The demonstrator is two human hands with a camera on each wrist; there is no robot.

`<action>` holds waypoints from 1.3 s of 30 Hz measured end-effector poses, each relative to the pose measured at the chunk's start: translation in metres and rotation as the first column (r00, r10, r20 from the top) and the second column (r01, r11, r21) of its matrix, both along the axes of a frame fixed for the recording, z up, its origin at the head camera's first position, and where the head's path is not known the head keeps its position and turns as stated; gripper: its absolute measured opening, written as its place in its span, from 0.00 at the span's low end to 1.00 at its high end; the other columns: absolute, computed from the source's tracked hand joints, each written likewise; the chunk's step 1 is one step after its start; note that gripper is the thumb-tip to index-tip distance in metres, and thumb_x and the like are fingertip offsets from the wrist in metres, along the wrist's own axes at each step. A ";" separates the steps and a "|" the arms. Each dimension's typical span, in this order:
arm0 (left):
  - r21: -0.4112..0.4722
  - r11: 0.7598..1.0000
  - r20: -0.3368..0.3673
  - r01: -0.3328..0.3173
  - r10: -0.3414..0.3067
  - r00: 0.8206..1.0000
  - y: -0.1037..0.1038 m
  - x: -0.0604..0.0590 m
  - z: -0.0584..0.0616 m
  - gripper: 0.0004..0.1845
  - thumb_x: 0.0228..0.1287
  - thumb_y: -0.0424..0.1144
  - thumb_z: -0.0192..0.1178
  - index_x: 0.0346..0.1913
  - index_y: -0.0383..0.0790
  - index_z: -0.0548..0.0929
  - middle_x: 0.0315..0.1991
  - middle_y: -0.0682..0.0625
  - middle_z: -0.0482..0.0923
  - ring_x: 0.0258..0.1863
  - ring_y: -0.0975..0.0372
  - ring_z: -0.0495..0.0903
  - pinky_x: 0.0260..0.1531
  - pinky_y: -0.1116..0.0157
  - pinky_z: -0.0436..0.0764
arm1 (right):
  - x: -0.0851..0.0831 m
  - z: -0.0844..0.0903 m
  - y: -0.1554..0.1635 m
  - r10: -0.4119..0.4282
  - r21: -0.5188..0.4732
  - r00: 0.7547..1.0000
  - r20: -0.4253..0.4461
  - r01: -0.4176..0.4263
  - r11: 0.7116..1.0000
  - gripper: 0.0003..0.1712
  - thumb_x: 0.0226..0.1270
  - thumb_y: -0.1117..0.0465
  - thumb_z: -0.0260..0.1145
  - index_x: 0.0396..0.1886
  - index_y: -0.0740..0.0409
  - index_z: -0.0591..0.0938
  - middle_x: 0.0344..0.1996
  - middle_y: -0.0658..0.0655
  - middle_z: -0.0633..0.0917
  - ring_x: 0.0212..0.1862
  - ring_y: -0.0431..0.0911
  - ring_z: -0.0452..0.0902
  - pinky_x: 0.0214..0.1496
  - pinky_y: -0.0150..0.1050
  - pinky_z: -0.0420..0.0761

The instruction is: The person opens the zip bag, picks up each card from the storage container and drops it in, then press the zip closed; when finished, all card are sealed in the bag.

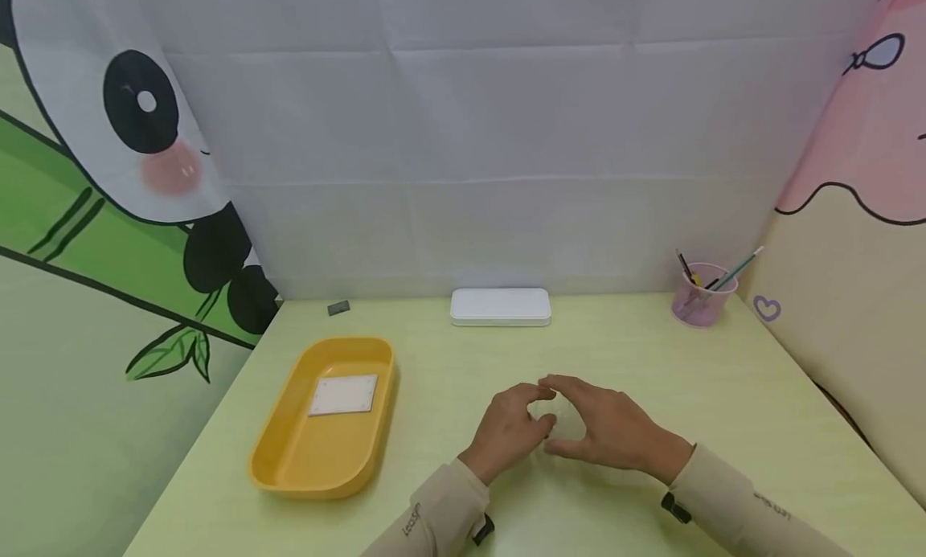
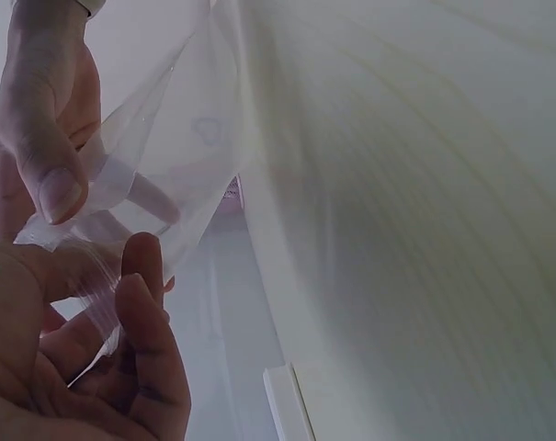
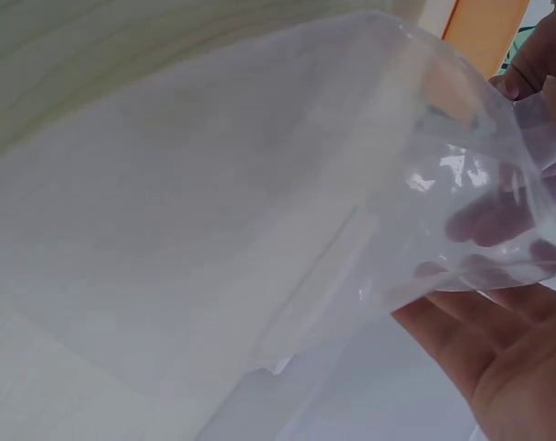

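Both hands meet over the middle of the table [image 1: 651, 364], holding a clear plastic bag [image 1: 560, 424] between them. Left hand [image 1: 506, 432] pinches one edge of the bag [image 2: 158, 175] between thumb and curled fingers [image 2: 144, 331]; right hand [image 1: 615, 432] has its fingers [image 3: 484, 220] curled on the other side, seen through the film, with the palm open below. Bag is transparent, thin and glossy, creased near the grips, its mouth [image 3: 461, 129] spread apart; whether anything is inside cannot be told. It sits low over the table, slightly right of centre; contact with the surface cannot be confirmed. Surroundings, largest first: pale yellow-green table; yellow tray [image 1: 289, 452] to the left, well apart from the hands, with a white card [image 1: 343, 395] lying flat in it; white flat box [image 1: 501, 306] at the back edge against the wall; pink cup [image 1: 700, 296] holding pens at the back right; small grey piece [image 1: 338, 308] at the back left. Hands themselves cover most of the bag in the head view.
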State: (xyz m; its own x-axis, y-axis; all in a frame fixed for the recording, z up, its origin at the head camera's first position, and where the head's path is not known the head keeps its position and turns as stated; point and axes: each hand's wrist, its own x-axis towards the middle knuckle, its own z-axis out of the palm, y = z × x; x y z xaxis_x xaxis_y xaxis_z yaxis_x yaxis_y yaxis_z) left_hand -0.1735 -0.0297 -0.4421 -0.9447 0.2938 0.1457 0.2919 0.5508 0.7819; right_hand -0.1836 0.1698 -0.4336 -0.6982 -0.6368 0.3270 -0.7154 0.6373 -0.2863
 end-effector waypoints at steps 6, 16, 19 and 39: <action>0.029 1.000 0.004 -0.002 0.002 1.000 -0.002 0.002 0.003 0.17 0.68 0.42 0.63 0.57 0.41 0.85 0.58 0.51 0.80 0.30 0.70 0.80 0.31 0.67 0.79 | -0.001 0.006 -0.003 -0.045 0.025 0.999 0.031 0.044 0.999 0.53 0.54 0.31 0.73 0.73 0.51 0.66 0.60 0.58 0.81 0.24 0.33 0.70 0.31 0.38 0.78; 0.114 0.993 0.056 0.006 -0.012 0.998 -0.005 0.002 0.008 0.24 0.62 0.41 0.68 0.61 0.42 0.82 0.60 0.52 0.78 0.33 0.71 0.82 0.32 0.67 0.80 | 0.002 0.004 -0.005 -0.109 0.000 0.990 0.093 0.109 0.994 0.61 0.46 0.28 0.75 0.75 0.49 0.64 0.65 0.56 0.76 0.44 0.49 0.83 0.38 0.46 0.81; 0.136 0.991 0.080 0.006 -0.017 0.997 -0.004 0.003 0.009 0.28 0.58 0.37 0.69 0.63 0.41 0.81 0.61 0.53 0.78 0.32 0.71 0.82 0.32 0.67 0.80 | 0.003 0.003 -0.007 -0.106 0.003 0.986 0.131 0.107 0.994 0.64 0.43 0.28 0.77 0.77 0.49 0.61 0.69 0.57 0.73 0.54 0.54 0.81 0.41 0.52 0.81; -0.136 0.991 -0.092 -0.011 -0.001 0.996 -0.004 0.002 0.014 0.12 0.63 0.28 0.63 0.46 0.41 0.90 0.64 0.44 0.76 0.35 0.64 0.82 0.33 0.69 0.77 | 0.005 0.002 -0.012 -0.069 0.016 0.996 -0.052 0.070 0.997 0.62 0.46 0.39 0.79 0.76 0.55 0.57 0.69 0.59 0.72 0.46 0.49 0.82 0.21 0.34 0.71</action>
State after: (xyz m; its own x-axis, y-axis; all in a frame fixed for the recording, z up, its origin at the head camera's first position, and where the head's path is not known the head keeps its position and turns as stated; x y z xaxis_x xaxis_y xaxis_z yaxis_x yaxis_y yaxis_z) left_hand -0.1717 -0.0338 -0.4281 -0.9308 0.3121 0.1905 0.3557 0.6523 0.6693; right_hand -0.1787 0.1579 -0.4317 -0.7235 -0.5931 0.3533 -0.6827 0.6907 -0.2384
